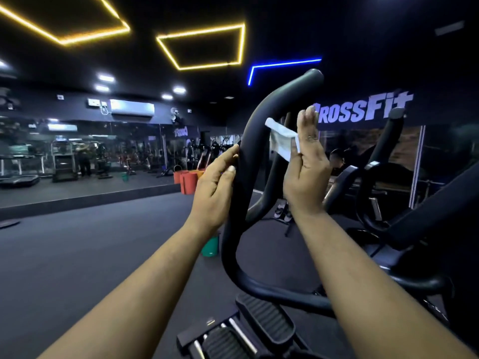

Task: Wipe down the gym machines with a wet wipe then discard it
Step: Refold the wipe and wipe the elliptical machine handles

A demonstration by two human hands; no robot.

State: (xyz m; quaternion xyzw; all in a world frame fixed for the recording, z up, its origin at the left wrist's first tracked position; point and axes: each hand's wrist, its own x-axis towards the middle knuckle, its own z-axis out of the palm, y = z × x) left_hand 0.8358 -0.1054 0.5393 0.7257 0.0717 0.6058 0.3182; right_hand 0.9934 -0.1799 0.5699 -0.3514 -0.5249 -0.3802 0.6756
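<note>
Dark rubber gym floor, mirrored wall behind. Your left hand is resting straight fingers against the curved black padded elliptical handle. Your right hand is raised, fingers extended, seemingly pinching the crumpled white wet wipe with its thumb; the wipe is slanting up-left, just beside the handle.

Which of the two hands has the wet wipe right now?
The right hand: the white wipe is pinched at its thumb side, fingers straight up. The left hand carries nothing and only rests its fingertips against the black curved handlebar.
</note>
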